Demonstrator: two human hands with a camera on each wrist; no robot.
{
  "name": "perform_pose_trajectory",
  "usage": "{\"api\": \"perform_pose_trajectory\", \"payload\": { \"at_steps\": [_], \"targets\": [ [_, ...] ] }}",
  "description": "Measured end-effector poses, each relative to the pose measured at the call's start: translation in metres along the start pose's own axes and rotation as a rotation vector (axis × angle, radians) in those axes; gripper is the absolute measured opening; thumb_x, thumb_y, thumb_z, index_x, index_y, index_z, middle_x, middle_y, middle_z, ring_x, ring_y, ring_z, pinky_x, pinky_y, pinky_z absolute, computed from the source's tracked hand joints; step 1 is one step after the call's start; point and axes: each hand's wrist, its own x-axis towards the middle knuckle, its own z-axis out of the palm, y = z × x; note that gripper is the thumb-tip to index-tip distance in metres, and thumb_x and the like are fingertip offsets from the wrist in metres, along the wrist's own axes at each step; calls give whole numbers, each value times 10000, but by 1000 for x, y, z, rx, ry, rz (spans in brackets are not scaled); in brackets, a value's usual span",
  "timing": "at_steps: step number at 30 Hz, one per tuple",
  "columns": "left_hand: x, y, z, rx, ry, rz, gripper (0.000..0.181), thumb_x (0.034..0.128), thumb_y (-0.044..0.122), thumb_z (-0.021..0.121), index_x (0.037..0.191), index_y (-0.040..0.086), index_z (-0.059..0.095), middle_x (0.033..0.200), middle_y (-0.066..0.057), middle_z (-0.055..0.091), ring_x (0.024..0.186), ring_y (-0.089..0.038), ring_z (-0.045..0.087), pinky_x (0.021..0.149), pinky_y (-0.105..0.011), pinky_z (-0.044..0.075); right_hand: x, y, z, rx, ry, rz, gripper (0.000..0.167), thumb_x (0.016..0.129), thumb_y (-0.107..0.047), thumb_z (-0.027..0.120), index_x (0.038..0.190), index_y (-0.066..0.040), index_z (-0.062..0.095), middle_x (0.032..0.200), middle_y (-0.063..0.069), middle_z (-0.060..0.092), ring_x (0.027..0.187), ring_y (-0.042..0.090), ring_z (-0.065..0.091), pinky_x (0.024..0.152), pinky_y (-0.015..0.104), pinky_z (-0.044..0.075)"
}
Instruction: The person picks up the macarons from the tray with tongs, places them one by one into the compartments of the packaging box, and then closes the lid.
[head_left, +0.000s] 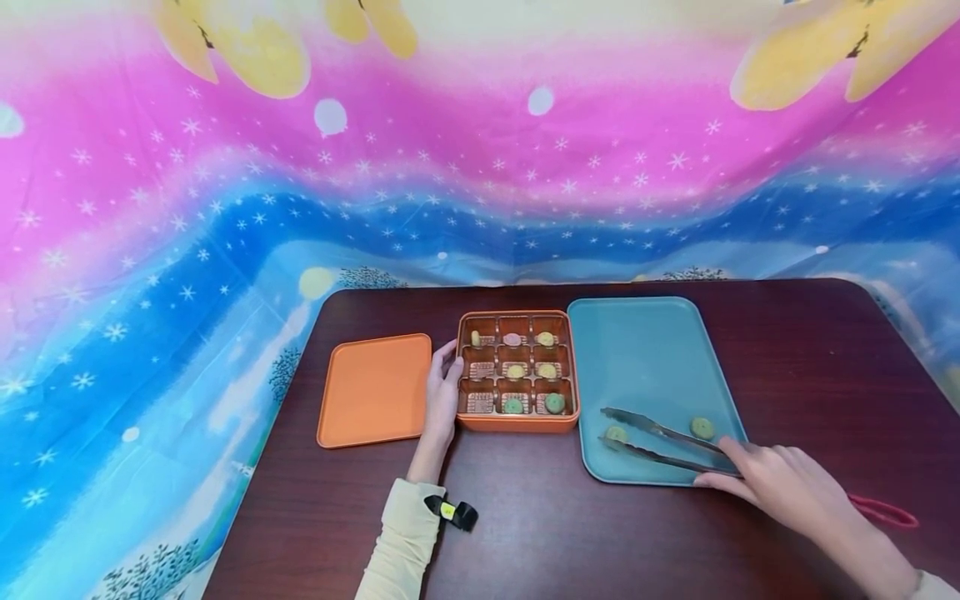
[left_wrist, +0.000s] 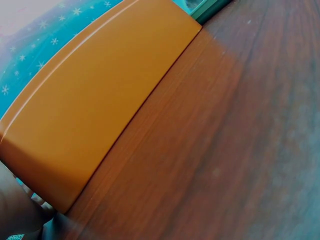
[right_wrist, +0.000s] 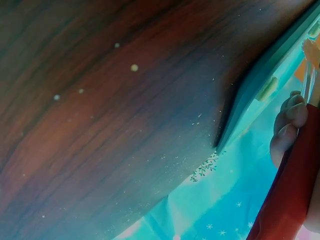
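My left hand (head_left: 442, 392) rests against the left wall of an orange box (head_left: 517, 425), its fingers lying along the side. Inside the box, a clear divided insert holds small round cookies: yellow ones (head_left: 516, 372) and a pink one (head_left: 512, 340) in the back and middle rows, green ones (head_left: 555, 403) in front. In my right hand (head_left: 795, 483) are metal tongs (head_left: 667, 433) with a red handle (right_wrist: 287, 185). Their arms stand spread over the blue-green tray (head_left: 637, 350), with a green cookie (head_left: 617, 435) between the tips. Another green cookie (head_left: 702, 428) lies beyond the tongs, near the tray's right edge.
An orange lid (head_left: 378, 387) lies flat on the dark wooden table (head_left: 525, 533), left of the box. The tray stands close against the box's right side. A patterned cloth (head_left: 480, 167) hangs behind the table.
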Motion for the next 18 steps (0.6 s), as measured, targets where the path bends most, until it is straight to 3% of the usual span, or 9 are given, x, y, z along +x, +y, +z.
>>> {"api": "perform_pose_trajectory", "payload": {
  "at_steps": [8, 18],
  "targets": [
    [-2, 1, 1, -1, 2, -7, 394, 1090, 72, 477, 1473, -20, 492, 1433, -231, 540, 1315, -358, 497, 1064, -437, 397, -7, 4, 1, 9, 2, -9, 621, 1014, -718, 318, 814, -153, 480, 639, -230, 118, 537, -101, 11, 458, 152, 62],
    [1, -2, 0, -11, 9, -2, 403, 1082, 47, 471, 1471, -55, 475, 1441, -268, 523, 1339, -386, 476, 1102, -487, 364, -22, 16, 7, 10, 15, -3, 600, 1025, -699, 345, 816, -155, 487, 650, -222, 136, 486, -61, 81, 447, 184, 88]
  ]
}}
